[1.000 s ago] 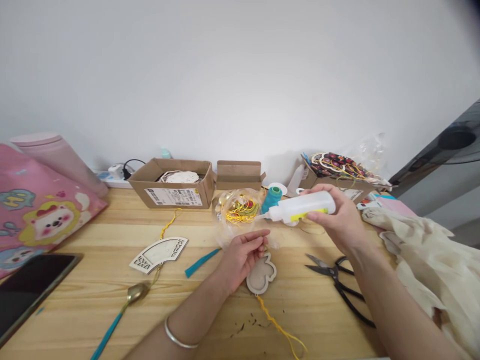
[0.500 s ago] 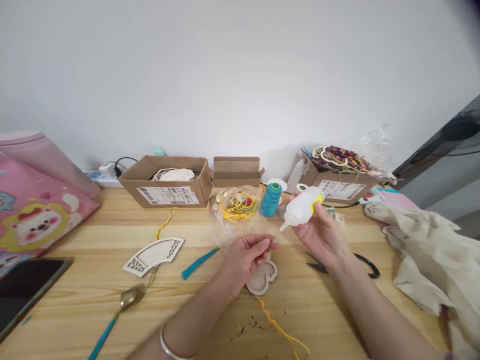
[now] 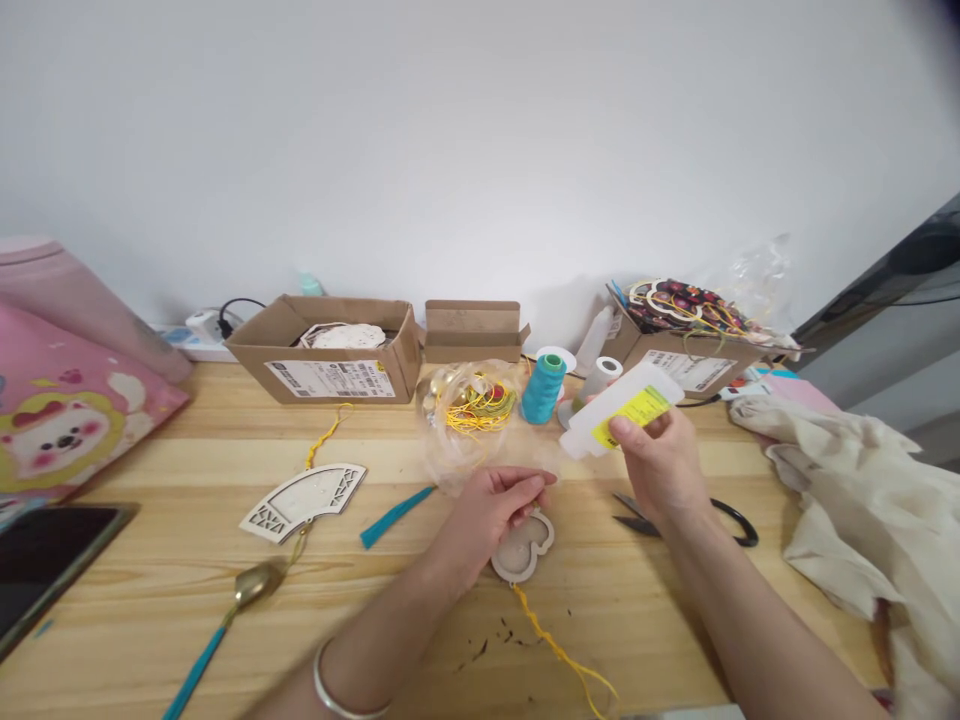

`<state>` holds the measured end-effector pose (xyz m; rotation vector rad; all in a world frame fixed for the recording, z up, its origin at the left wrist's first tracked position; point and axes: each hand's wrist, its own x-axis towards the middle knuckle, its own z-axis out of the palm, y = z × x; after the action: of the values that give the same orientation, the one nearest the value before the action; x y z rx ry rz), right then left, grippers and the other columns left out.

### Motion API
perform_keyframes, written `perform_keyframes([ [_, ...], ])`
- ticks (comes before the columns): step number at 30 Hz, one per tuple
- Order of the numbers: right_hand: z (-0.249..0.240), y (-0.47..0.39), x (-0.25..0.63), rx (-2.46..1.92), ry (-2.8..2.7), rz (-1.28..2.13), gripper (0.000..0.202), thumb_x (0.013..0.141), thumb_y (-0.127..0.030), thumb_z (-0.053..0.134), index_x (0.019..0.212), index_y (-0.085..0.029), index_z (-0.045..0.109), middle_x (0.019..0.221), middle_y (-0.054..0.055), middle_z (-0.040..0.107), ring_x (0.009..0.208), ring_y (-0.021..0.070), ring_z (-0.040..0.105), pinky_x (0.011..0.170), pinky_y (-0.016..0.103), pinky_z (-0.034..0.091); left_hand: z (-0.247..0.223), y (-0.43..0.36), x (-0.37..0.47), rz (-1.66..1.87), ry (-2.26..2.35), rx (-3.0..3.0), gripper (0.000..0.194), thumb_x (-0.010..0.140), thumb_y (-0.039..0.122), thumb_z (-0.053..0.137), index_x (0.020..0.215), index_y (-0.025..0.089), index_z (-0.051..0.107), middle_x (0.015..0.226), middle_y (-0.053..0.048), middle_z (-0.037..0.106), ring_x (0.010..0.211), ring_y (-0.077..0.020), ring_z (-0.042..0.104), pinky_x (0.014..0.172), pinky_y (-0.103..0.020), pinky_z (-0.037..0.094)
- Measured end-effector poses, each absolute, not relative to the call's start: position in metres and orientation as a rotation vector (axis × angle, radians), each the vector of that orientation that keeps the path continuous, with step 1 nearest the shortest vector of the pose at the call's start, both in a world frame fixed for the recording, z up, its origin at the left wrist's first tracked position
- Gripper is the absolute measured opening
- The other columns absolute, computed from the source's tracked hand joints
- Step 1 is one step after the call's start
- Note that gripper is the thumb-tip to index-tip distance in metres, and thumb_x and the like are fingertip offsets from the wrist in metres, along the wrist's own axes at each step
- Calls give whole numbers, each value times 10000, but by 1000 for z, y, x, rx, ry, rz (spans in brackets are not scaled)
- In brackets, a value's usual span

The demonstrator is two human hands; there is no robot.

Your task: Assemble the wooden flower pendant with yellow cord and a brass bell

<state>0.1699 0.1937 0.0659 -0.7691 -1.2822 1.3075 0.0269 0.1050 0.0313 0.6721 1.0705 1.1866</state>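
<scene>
The left forearm reaches in from the lower edge, a silver bangle (image 3: 330, 690) round its wrist, its hand turned inward and low over the table (image 3: 420, 640). The right forearm slants in from the lower right, its hand raised a little higher.

Counted out, there are three brown cardboard boxes (image 3: 330, 380) along the wall beyond the hands, one cone of teal thread (image 3: 544, 390) between the hands and further off, two teal tassels (image 3: 396, 517) left of the left hand, one fan-shaped pale wooden cutout (image 3: 307, 500) beyond them to the left, and one pair of black-handled scissors (image 3: 739, 525) partly behind the right wrist.

The left hand (image 3: 491, 515) is closed, thumb against fingertips, just above a rounded, scalloped pale wooden piece (image 3: 516, 555); whatever lies between the fingertips is too small to tell. A twisted yellow cord (image 3: 555, 650) trails from the piece's lower edge toward the person. The right hand (image 3: 664, 460) is curled round a translucent white plastic bottle with a yellow label (image 3: 626, 408), tilted with its narrower end down toward the left.
</scene>
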Motion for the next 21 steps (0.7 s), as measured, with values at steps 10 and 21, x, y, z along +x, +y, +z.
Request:
perform_keyframes([
  [10, 67, 194, 172, -797, -1217, 1234, 405, 463, -357, 785, 778, -190, 592, 744, 42, 686, 642, 204, 634, 579, 320, 515, 31, 105, 27, 1165, 1076, 711, 265, 671, 313, 643, 838, 111, 684, 624, -14, 555, 488, -57, 363, 473, -197, 247],
  [21, 68, 196, 172, -800, -1172, 1273, 373, 462, -323, 787, 762, -183, 616, 739, 43, 695, 632, 202, 640, 577, 319, 531, 32, 104, 27, 1159, 1058, 700, 265, 670, 312, 642, 839, 114, 687, 635, -18, 562, 498, -55, 370, 485, -196, 266],
])
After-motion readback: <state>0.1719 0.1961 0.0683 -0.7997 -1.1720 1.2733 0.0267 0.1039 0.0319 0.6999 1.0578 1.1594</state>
